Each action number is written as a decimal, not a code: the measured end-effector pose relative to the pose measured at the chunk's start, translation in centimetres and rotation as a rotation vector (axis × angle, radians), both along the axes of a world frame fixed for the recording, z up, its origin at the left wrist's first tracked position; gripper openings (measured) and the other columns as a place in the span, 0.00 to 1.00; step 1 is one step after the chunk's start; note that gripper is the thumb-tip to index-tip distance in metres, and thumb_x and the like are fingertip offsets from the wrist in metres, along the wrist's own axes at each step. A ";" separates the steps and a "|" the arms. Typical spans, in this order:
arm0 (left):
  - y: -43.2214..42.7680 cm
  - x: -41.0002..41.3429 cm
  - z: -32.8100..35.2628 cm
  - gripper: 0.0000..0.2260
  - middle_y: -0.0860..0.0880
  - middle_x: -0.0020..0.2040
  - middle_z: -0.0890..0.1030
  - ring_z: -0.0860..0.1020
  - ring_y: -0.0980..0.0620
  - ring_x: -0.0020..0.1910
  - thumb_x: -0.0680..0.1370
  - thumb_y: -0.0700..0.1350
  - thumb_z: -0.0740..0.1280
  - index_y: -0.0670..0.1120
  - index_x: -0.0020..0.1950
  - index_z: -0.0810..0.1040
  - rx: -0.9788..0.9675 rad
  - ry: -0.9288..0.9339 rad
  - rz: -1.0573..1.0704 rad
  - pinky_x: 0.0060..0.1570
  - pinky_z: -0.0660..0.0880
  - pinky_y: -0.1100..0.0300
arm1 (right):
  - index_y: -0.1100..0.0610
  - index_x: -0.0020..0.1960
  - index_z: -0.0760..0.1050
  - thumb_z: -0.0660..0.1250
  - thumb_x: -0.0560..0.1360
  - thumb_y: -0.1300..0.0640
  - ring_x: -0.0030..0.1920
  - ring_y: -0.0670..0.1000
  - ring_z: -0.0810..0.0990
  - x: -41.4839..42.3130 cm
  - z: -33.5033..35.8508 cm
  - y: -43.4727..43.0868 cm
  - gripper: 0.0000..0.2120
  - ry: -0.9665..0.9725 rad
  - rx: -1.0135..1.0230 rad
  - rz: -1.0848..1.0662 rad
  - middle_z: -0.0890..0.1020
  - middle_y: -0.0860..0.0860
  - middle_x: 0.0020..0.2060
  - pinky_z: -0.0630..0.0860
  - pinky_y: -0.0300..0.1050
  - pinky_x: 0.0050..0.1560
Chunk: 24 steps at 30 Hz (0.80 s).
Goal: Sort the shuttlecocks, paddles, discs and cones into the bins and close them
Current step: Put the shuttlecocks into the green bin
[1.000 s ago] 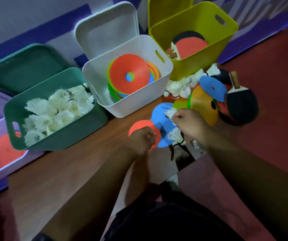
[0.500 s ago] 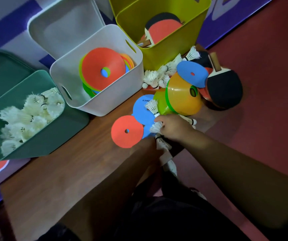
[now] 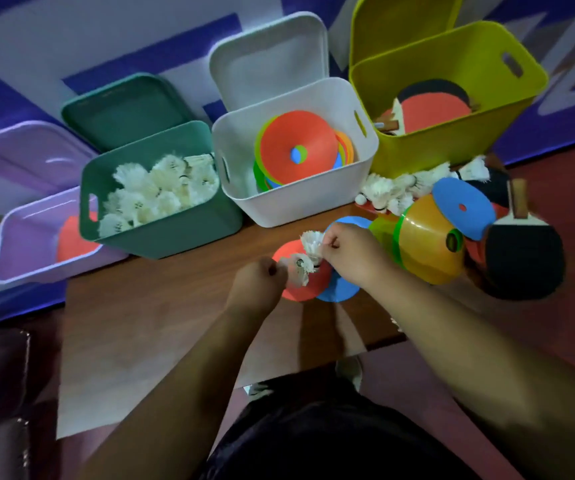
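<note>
My right hand (image 3: 352, 258) pinches a white feather shuttlecock (image 3: 312, 241) by its skirt, fingers curled round it. My left hand (image 3: 256, 282) grips a second white shuttlecock (image 3: 296, 269) just beside it. That one is blurred, so there may be more than one in my fist.

Both are held above a flat red disc (image 3: 296, 293) and a flat blue disc (image 3: 338, 289) that overlap on the brown wooden table (image 3: 175, 306). To the right a stack of orange and green cones (image 3: 424, 244) lies on its side, with another blue disc (image 3: 463, 211) and a black-faced paddle (image 3: 521, 263) against it. A heap of loose shuttlecocks (image 3: 393, 188) lies behind.

Along the back stand four open bins:
- a lilac bin (image 3: 19, 252)
- a dark green bin (image 3: 165, 235) full of shuttlecocks
- a white bin (image 3: 300, 206) of round coloured markers
- a yellow-green bin (image 3: 435, 152) with paddles
</note>
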<state>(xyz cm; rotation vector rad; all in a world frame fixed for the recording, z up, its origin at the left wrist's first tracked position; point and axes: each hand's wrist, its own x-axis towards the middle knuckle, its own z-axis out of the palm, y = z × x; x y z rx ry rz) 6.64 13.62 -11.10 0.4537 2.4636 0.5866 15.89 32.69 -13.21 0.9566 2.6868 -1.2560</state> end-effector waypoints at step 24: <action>-14.8 -16.3 11.5 0.12 0.48 0.40 0.85 0.78 0.51 0.30 0.84 0.50 0.63 0.44 0.48 0.80 0.514 -0.039 0.730 0.34 0.74 0.57 | 0.54 0.46 0.82 0.66 0.79 0.53 0.48 0.55 0.82 -21.3 11.3 -10.4 0.08 0.126 0.185 0.359 0.85 0.51 0.45 0.80 0.52 0.51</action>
